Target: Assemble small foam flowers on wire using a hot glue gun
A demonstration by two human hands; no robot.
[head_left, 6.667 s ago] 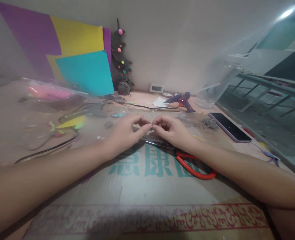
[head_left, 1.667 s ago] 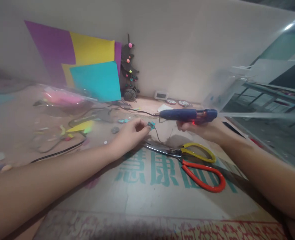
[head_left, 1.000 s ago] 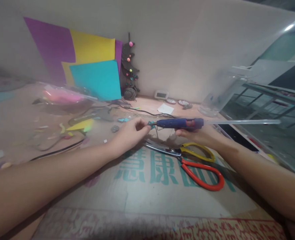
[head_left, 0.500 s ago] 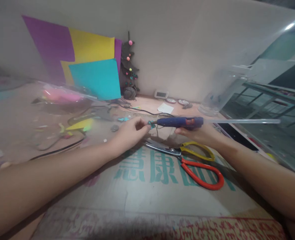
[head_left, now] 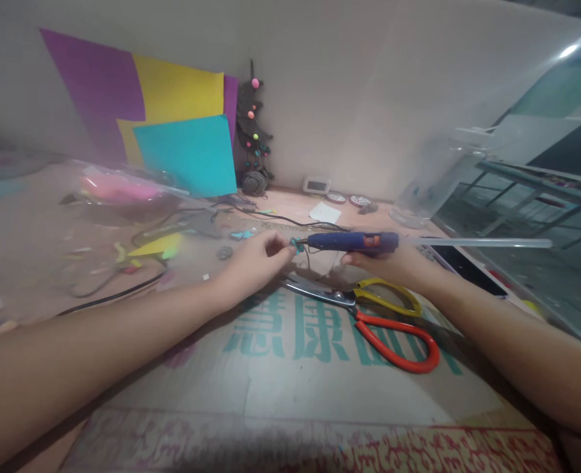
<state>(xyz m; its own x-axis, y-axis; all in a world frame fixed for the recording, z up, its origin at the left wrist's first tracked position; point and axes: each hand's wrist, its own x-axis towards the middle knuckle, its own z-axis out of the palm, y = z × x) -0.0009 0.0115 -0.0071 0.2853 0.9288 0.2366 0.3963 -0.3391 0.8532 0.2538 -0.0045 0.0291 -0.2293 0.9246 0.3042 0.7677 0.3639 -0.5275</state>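
Between the thumb and fingers of my left hand (head_left: pixel 265 255) is a small teal piece (head_left: pixel 297 246), its exact shape too small to make out. My right hand (head_left: pixel 386 261) grips a blue hot glue gun (head_left: pixel 352 242), with a clear glue stick (head_left: pixel 492 242) poking out of its rear. The gun's nozzle (head_left: pixel 303 242) meets the teal piece or sits right against it. Below the hands lie scissors (head_left: pixel 342 299) with one yellow and one red handle, blades pointing left.
Coloured sheets (head_left: pixel 186 157) lean on the wall beside a dark tree-like ornament (head_left: pixel 253 131) with pompoms. A small white display device (head_left: pixel 316 185), a clear jar (head_left: pixel 423 190) and a tablet-like device (head_left: pixel 467 269) stand or lie around. A black cable (head_left: pixel 117 294) crosses the left side.
The rear of the glue gun and its glue stick have dipped slightly. Both hands otherwise keep their places; the whole view has shifted a little.
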